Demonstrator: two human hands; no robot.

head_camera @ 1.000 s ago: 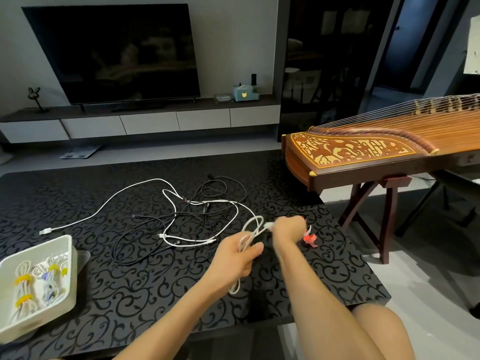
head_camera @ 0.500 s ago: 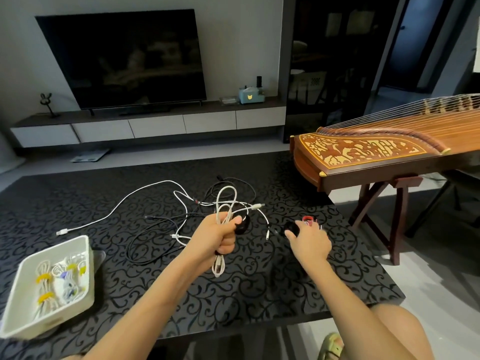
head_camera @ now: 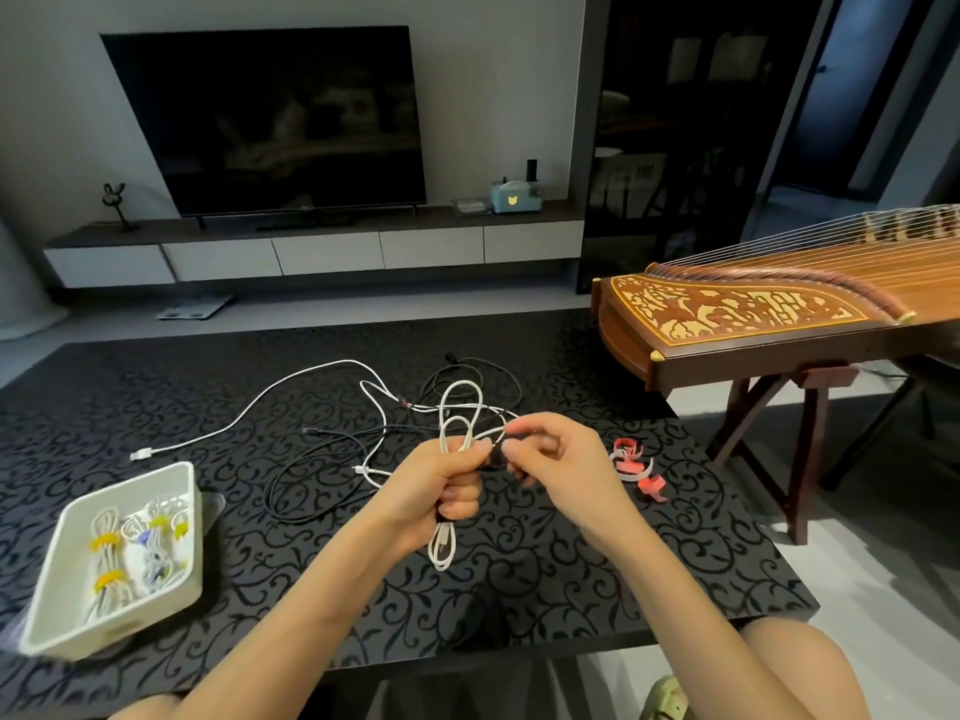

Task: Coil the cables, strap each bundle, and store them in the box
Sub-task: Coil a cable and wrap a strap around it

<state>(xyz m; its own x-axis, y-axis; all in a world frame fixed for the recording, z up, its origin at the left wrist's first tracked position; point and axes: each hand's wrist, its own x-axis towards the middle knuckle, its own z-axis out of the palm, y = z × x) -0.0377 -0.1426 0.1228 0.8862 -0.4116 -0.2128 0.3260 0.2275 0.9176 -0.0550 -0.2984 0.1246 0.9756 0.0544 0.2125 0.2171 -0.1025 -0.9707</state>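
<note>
Black scroll-patterned table (head_camera: 571, 563) in a living room, head view; television at twelve o'clock, wooden zither (head_camera: 753, 314) at two o'clock. At centre, the left hand (head_camera: 441, 485) is fisted round the middle of a white coil (head_camera: 441, 548), whose loops stand out above and below the fist. The right hand (head_camera: 566, 459) pinches a dark strap (head_camera: 493, 459) against the coil, just beside the left thumb. Spare red straps (head_camera: 631, 467) lie at three o'clock of the hands; loose cables (head_camera: 143, 453) sprawl at eleven o'clock. The white box (head_camera: 119, 623), at eight o'clock, holds yellow-strapped bundles.

Step in hand, as judged: strapping. Keep the fist tight so that the loops stay aligned; wrap the strap snugly round the coil's waist and fasten it before releasing the grip.
</note>
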